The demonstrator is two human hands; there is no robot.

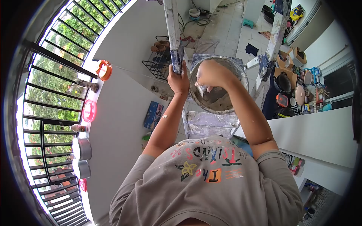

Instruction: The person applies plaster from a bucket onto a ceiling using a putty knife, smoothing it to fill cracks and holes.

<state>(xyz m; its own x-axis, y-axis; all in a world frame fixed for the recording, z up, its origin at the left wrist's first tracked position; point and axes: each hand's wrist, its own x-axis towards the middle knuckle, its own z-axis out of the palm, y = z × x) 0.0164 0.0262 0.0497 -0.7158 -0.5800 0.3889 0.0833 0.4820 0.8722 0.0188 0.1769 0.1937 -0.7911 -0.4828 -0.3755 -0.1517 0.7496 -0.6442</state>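
My left hand (178, 81) is wrapped around the paint-spattered white rail of a ladder (172, 28), at its dark blue lower section. Just right of it, a round bucket (245, 77) sits on the ladder's top, its rim crusted with dried material. Grey-beige paste (222, 101) coats the inside and bottom. My right hand (213, 75) reaches down into the bucket with its fingers curled. A pale, blade-like tool (202, 91) shows below those fingers; its handle is hidden in the hand. Below the bucket are the ladder's stained steps (213, 119).
On the left, a white ledge beside a black railing (52, 96) carries pots (82, 148) and a pink basin (89, 110). A black rack (154, 67) stands beyond my left hand. Kitchenware and cardboard boxes (284, 60) crowd the right, behind a white counter (301, 137).
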